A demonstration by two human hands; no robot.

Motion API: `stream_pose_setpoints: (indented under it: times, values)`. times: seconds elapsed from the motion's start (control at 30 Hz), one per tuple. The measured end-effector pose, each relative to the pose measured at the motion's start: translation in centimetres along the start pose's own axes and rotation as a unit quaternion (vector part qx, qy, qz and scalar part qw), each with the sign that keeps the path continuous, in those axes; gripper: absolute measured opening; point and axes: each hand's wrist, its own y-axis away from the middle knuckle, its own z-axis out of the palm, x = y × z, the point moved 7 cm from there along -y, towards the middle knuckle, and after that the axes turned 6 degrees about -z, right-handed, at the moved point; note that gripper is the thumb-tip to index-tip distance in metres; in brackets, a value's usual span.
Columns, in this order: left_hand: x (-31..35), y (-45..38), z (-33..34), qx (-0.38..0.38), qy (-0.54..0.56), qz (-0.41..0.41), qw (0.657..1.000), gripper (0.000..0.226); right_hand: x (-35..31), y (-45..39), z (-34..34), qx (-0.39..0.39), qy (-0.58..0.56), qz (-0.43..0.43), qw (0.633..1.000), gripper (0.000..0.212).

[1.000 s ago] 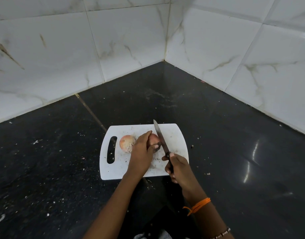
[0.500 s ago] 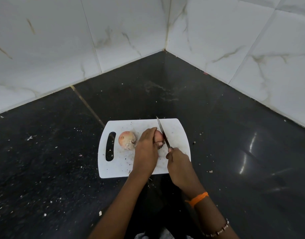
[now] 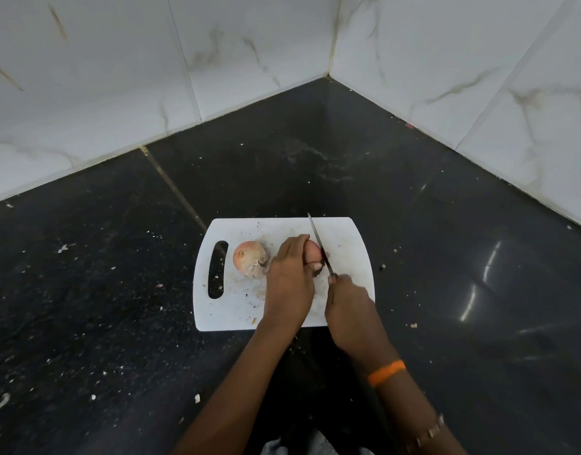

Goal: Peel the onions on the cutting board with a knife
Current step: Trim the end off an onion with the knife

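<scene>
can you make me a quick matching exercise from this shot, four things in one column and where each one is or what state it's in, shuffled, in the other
Things
1. loose onion
2. held onion
3. knife
4. orange band

Places or states
A. on the right wrist
B. lying untouched on the cutting board, near its handle slot
C. gripped by the right hand, blade against the held onion's right side
D. under the fingers of the left hand

Pairs: 1-B, 2-D, 3-C, 4-A
</scene>
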Motion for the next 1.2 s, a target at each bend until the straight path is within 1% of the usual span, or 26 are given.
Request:
stream_pose_setpoints:
  times: [0.07, 0.23, 0.33, 0.4, 0.47, 0.5, 0.53, 0.6, 0.7, 0.77, 0.83, 0.9, 0.93, 1.03, 1.1, 1.13, 1.17, 1.2]
  values:
    - [0.1, 0.0, -0.1, 0.004, 0.006, -0.004, 1.000, 0.046, -0.1, -0.9, 0.0, -0.010, -0.008, 0.006, 1.000, 0.027]
    - [-0.2, 0.0, -0.1, 0.000, 0.025, -0.008, 1.000, 0.047, 1.3, 1.4, 1.3, -0.035, -0.003, 0.024, 0.999, 0.029]
    - [-1.3, 0.1, -0.5, -0.011, 0.082, -0.036, 0.996, 0.047, 1.5, 0.2, 1.6, -0.036, -0.017, 0.024, 0.999, 0.030]
    - [-2.0, 0.3, -0.6, -0.030, 0.141, -0.053, 0.988, 0.048, 1.8, -0.3, 1.5, -0.029, -0.069, 0.026, 0.997, 0.032]
    - [-2.1, 0.8, -0.2, -0.056, 0.163, -0.048, 0.984, 0.052, 2.7, -0.4, 1.4, -0.014, -0.146, 0.065, 0.987, 0.035]
    - [-2.2, 1.0, 0.2, -0.064, 0.159, -0.042, 0.984, 0.054, 3.1, -0.6, 1.3, -0.005, -0.199, 0.092, 0.976, 0.038]
    - [-2.1, 1.1, 0.5, -0.067, 0.151, -0.034, 0.986, 0.056, 3.6, -0.7, 1.3, -0.002, -0.264, 0.123, 0.957, 0.040]
    - [-1.9, 0.9, 0.9, -0.063, 0.143, -0.026, 0.987, 0.058, 4.1, -0.6, 1.4, -0.023, -0.396, 0.167, 0.903, 0.041]
    - [-1.7, 0.3, 0.7, -0.034, 0.153, -0.033, 0.987, 0.064, 4.1, 0.0, 1.4, -0.079, -0.541, 0.176, 0.819, 0.041]
    - [-1.7, 0.1, 0.3, -0.010, 0.143, -0.028, 0.989, 0.067, 3.8, 0.3, 1.7, -0.108, -0.609, 0.179, 0.765, 0.044]
    - [-1.5, 0.1, 0.1, -0.010, 0.131, -0.014, 0.991, 0.061, 3.4, 0.6, 1.9, -0.130, -0.655, 0.179, 0.723, 0.048]
    - [-1.4, 0.1, 0.2, -0.038, 0.138, -0.010, 0.990, 0.047, 3.0, 0.8, 2.1, -0.148, -0.689, 0.174, 0.688, 0.052]
    - [-1.3, 0.2, 0.3, -0.052, 0.147, -0.010, 0.988, 0.040, 2.9, 0.8, 2.1, -0.154, -0.699, 0.172, 0.677, 0.054]
    - [-0.9, 0.3, 0.3, -0.073, 0.158, -0.005, 0.985, 0.031, 2.8, 0.8, 2.0, -0.157, -0.710, 0.170, 0.665, 0.054]
    - [-0.7, 0.3, 0.2, -0.061, 0.148, -0.004, 0.987, 0.032, 2.9, 0.8, 1.8, -0.149, -0.706, 0.171, 0.671, 0.053]
    - [-0.8, 0.2, 0.2, -0.051, 0.145, -0.006, 0.988, 0.033, 3.0, 0.8, 1.7, -0.140, -0.694, 0.171, 0.685, 0.052]
    - [-0.8, 0.2, 0.1, -0.045, 0.146, -0.008, 0.988, 0.035, 3.1, 0.8, 1.5, -0.127, -0.671, 0.168, 0.710, 0.051]
    - [-0.8, 0.1, 0.2, -0.043, 0.149, -0.009, 0.988, 0.037, 3.3, 0.7, 1.3, -0.111, -0.634, 0.164, 0.748, 0.050]
